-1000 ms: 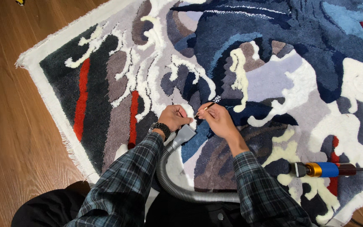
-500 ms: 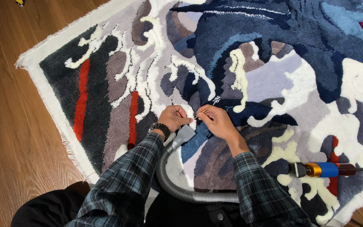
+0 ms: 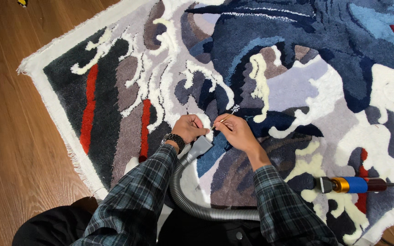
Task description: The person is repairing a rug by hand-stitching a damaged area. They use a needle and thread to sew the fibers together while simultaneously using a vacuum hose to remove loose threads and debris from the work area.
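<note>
A large tufted rug (image 3: 297, 91) in dark blue, grey, white and red lies on the wooden floor. My left hand (image 3: 189, 128) rests curled on the pile at a white patch, a black watch on its wrist. My right hand (image 3: 236, 132) pinches a thin metal tool (image 3: 226, 116), like tweezers or small scissors, whose tip points up and to the right over the pile. The two hands almost touch. A grey vacuum nozzle (image 3: 199, 146) lies just below them, between my forearms.
A ribbed grey hose (image 3: 192, 200) curves from the nozzle towards my lap. A handheld tool (image 3: 352, 184) with blue body, gold ring and dark red end lies on the rug at the right, its cord trailing off. Wooden floor (image 3: 10, 150) runs along the left.
Both hands stay at the same spot on the rug. The fingers have shifted slightly and the thin tool has tilted a little.
</note>
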